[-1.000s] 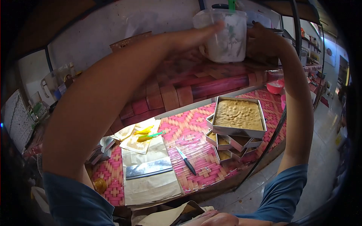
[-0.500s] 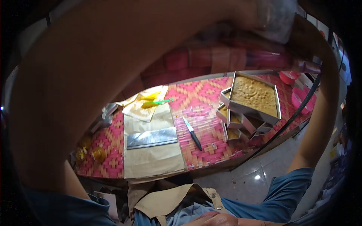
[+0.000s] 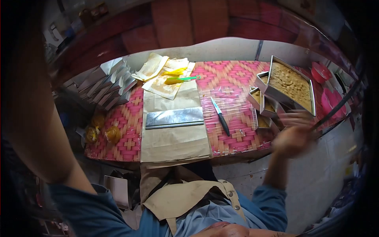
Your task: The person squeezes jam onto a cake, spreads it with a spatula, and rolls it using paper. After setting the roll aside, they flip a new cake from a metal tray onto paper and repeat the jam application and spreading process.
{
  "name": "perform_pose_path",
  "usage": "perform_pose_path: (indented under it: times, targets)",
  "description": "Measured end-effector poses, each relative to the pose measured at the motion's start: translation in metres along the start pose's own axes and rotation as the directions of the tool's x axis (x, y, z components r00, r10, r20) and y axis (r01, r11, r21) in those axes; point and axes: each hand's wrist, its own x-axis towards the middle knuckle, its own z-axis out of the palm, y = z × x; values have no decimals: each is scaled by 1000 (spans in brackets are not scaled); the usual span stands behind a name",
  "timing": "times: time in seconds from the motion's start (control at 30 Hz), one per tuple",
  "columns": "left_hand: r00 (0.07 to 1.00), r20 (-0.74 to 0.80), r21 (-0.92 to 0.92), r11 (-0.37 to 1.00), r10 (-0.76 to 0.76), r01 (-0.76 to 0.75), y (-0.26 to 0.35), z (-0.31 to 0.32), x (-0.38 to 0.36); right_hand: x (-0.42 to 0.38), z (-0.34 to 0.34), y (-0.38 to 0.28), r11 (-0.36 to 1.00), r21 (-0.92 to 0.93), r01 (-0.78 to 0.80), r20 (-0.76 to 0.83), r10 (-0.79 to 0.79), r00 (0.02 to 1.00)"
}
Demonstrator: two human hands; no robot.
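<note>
My right hand (image 3: pixel 293 138) is blurred in motion at the table's right front edge, fingers spread and nothing in it. It hovers just in front of a stack of small square pans (image 3: pixel 262 104). On that stack rests a large pan of baked brown cake (image 3: pixel 290 83). My left arm (image 3: pixel 31 118) rises along the left edge, and its hand is out of the picture. A black-handled knife (image 3: pixel 220 117) lies on the pink woven mat (image 3: pixel 233 79) left of the pans.
A flat metal plate (image 3: pixel 174 117) lies on brown paper (image 3: pixel 173 142) at the middle. A green-handled spatula (image 3: pixel 182 79) rests on greasy paper behind it. Empty pans (image 3: pixel 104 81) are stacked at the left, with yellow lumps (image 3: pixel 103 133) below them. Pink bowls (image 3: pixel 320 73) stand at the far right.
Both hands held a white plastic container up on a shelf before. The view has since tipped down to the table, and my right hand has dropped toward the pans with nothing in it.
</note>
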Motion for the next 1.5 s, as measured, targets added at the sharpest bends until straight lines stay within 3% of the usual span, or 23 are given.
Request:
perform_pose_path:
  times: [0.03, 0.1, 0.17, 0.2, 0.23, 0.3, 0.33, 0.37, 0.4, 0.43, 0.5, 0.53, 0.6, 0.73, 0.8, 0.9, 0.97, 1.0, 1.07, 1.2, 1.27, 1.37, 1.5]
  targets:
    - [992, -129, 31, 1000, 4, 0, -6, -13, -14, -18, 44, -19, 971, -192, -139, 255, 186, 949]
    - [946, -324, 7, 1000, -3, 6, -8, -25, -58, -89, 113, 7, 897, -345, -278, 464, 420, 780]
    - [920, -338, -228, 965, -201, 127, 7, 8, -137, -173, 151, 42, 674, -714, -187, 408, 619, 672]
    - [851, -374, -448, 875, -370, 184, 20, 47, -194, -192, 158, 52, 675, -712, -195, 399, 617, 678]
    - [795, 188, -137, 786, -577, 603, 57, 49, -221, -205, 161, 63, 600, -755, -265, 361, 718, 596]
    - [748, 477, -214, 764, -462, 608, 83, 85, -318, -209, 172, 68, 519, -789, -327, 320, 803, 504]
    - [721, 617, -85, 884, -316, 460, 95, 96, -361, -204, 179, 67, 531, -663, -528, 296, 833, 467]
    - [626, 697, -59, 842, -350, 537, 111, 106, -399, -200, 186, 65, 505, -500, -704, 278, 863, 421]
    - [523, 768, -27, 796, -371, 605, 124, 113, -422, -190, 198, 59, 499, -496, -710, 268, 866, 422]
    - [524, 771, -34, 799, -362, 601, 132, 114, -427, -174, 216, 50, 624, -466, -627, 469, 775, 423]
    - [303, 903, 89, 824, -304, 560, 148, 118, -435, -157, 252, 39, 844, -371, -387, 769, 513, 382]
    - [311, 902, 77, 821, -298, 566, 153, 120, -439, -154, 270, 37, 928, -300, -222, 869, 362, 338]
    - [310, 907, 87, 846, -286, 526, 158, 121, -448, -177, 296, 33, 976, -215, -26, 835, 197, 513]
    - [337, 899, 60, 841, -280, 538, 158, 123, -454, -180, 290, 44, 909, -304, -284, 918, 359, 168]
    - [337, 904, 57, 855, -263, 515, 160, 122, -455, -172, 255, 32, 888, -376, -264, 893, 423, 154]
    - [340, 905, 57, 864, -257, 500, 160, 120, -454, -173, 204, 32, 696, -628, -348, 717, 691, 89]
    - [356, 903, 29, 861, -241, 508, 162, 118, -453, -191, 172, 45, 520, -794, -314, 448, 850, 276]
    - [360, 900, 21, 848, -247, 529, 162, 116, -453, -188, 157, 43, 499, -810, -309, 428, 862, 270]
    - [391, 890, -13, 843, -235, 538, 159, 120, -452, -152, 130, 44, 562, -784, -265, 317, 729, 607]
    - [429, 869, -39, 830, -246, 556, 165, 117, -459, -42, 74, 22, 454, -789, -413, -167, 488, 857]
    - [477, 836, -50, 830, -270, 556, 167, 116, -462, -34, 36, 51, 344, -538, -769, -470, 635, 613]
    - [488, 830, -65, 822, -270, 566, 165, 114, -461, -33, 26, 78, 279, -100, -955, -637, 719, 277]
    - [463, 843, -42, 825, -274, 564, 162, 110, -460, -40, 44, 101, 221, -70, -973, -743, 640, 198]
